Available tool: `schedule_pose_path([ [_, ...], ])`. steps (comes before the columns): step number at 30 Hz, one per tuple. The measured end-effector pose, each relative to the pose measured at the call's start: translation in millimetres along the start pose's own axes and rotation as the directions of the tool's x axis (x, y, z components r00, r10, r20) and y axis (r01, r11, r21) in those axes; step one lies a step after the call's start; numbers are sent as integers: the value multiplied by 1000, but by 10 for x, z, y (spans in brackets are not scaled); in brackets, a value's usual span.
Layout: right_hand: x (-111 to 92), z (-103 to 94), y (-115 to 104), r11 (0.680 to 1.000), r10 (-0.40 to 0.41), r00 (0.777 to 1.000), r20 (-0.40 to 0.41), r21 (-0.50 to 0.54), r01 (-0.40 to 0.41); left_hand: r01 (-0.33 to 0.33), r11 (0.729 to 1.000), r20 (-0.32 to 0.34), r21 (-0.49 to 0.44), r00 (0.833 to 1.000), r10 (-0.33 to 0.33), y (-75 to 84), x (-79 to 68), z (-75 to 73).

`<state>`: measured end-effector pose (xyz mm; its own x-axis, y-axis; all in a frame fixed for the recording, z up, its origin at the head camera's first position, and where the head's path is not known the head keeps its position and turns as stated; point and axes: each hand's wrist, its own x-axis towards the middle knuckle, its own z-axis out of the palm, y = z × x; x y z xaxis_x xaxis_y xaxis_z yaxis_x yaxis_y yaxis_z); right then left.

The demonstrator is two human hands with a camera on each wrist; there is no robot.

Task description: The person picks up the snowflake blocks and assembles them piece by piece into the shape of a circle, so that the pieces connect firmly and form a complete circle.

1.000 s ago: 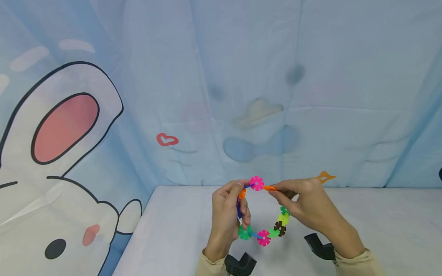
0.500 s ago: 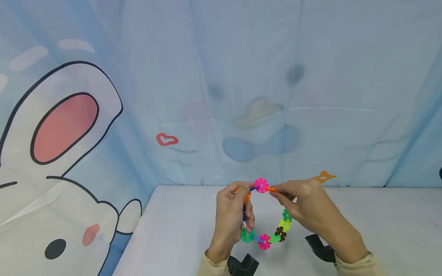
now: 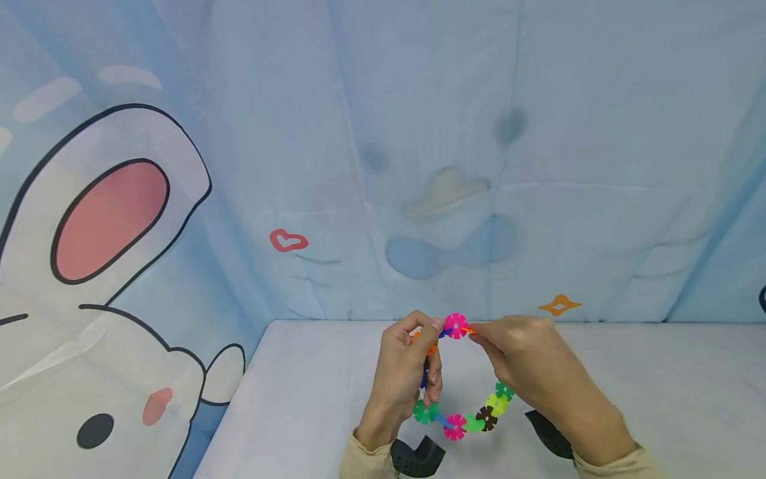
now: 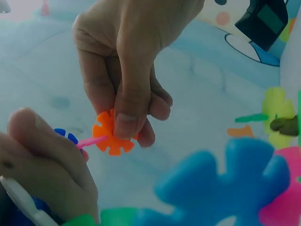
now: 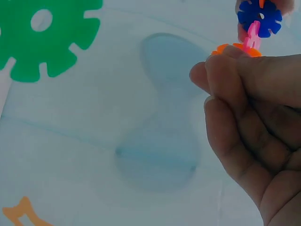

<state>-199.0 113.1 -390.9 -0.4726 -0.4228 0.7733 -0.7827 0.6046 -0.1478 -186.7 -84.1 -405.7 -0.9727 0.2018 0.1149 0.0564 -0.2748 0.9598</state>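
Note:
A curved chain of notched plastic snowflake discs hangs between the two hands. My left hand (image 3: 397, 379) grips its left side, by a blue disc (image 5: 259, 18) and an orange disc seen in the head view. My right hand (image 3: 535, 372) pinches another orange disc (image 4: 108, 134) between thumb and fingers. A pink disc (image 3: 456, 326) joins the orange and blue ones, at the top of the chain. Below hang a green disc (image 3: 425, 412), another pink disc (image 3: 455, 427), a brown disc (image 3: 487, 418) and a yellow disc (image 3: 497, 404). The left fingers partly hide the chain.
A white table (image 3: 311, 386) lies below, with a printed blue curtain (image 3: 431, 133) behind it. Black wrist mounts, one at the left wrist (image 3: 417, 458) and one at the right (image 3: 547, 434), sit close to the sleeves.
Both hands and the chain's top have shifted slightly right. The right hand has turned and come a little lower, its grip on the orange disc kept.

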Motion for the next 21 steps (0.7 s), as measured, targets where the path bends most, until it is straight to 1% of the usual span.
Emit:
schedule_pose_path([
  [2, -3, 6, -4, 1000, -1, 1000, 6, -6, 1, 3, 1000, 5, -8, 1000, -3, -5, 1, 1],
  [4, -1, 4, -10, 1000, 24, 1000, 13, 2, -24, -10, 1000, 6, -20, 1000, 10, -10, 1, -5],
  [7, 3, -20, -3, 993, 95, 994, 51, 70, -98, -33, 998, -11, -49, 999, 33, -16, 8, -16],
  [10, 3, -62, 41, 969, 188, 975, 118, 140, -204, -50, 995, -61, -86, 997, 45, -17, 19, -26],
  [11, 1, -82, 60, 956, 225, 963, 146, 160, -248, -55, 993, -80, -100, 996, 47, -14, 20, -29],
  [13, -7, -124, 107, 926, 295, 933, 206, 180, -332, -67, 989, -119, -129, 992, 51, -4, 19, -34],
  [14, -12, -143, 132, 909, 328, 914, 237, 186, -374, -78, 987, -137, -144, 989, 58, 3, 16, -36],
  [16, -22, -177, 181, 865, 394, 867, 303, 197, -462, -108, 980, -171, -170, 982, 78, 17, 8, -41],
  [17, -24, -193, 201, 839, 417, 843, 339, 214, -501, -127, 975, -188, -181, 978, 93, 25, 3, -44],
  [19, -33, -208, 243, 784, 437, 802, 407, 265, -561, -171, 963, -225, -208, 967, 124, 43, -6, -47],
  [21, -40, -221, 262, 704, 442, 761, 474, 343, -622, -216, 948, -267, -233, 952, 151, 65, -16, -49],
])
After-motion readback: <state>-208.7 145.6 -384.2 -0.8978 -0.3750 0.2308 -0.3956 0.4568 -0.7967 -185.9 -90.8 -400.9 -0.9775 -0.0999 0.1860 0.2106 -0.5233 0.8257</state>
